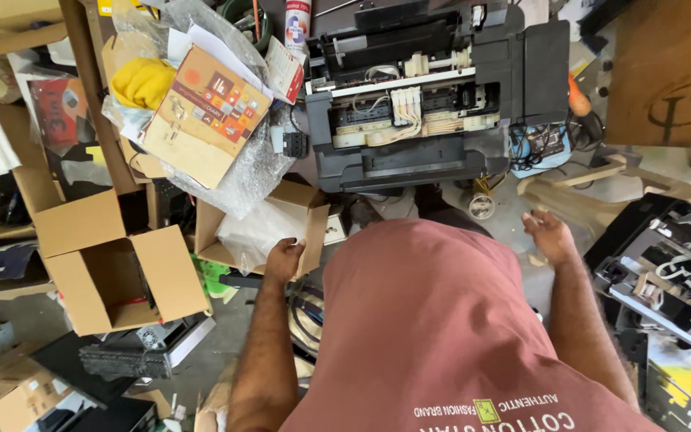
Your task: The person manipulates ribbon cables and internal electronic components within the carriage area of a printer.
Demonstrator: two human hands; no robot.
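Note:
An opened black printer (433,96) with white ink tubes and exposed parts sits straight ahead of me. My left hand (283,260) rests on the flap of a small open cardboard box (281,220) holding clear plastic wrap; its fingers curl over the edge. My right hand (549,234) hovers with fingers apart above the floor, right of my body, holding nothing. A small white roll (481,206) lies on the floor between the printer and my right hand. My reddish shirt hides the floor below me.
A larger open cardboard box (113,272) stands at left, with bubble wrap and a printed carton (205,112) above it. A dismantled black printer part (665,272) lies at right. A wooden board (669,72) is at the far right. A spray can (297,24) stands behind.

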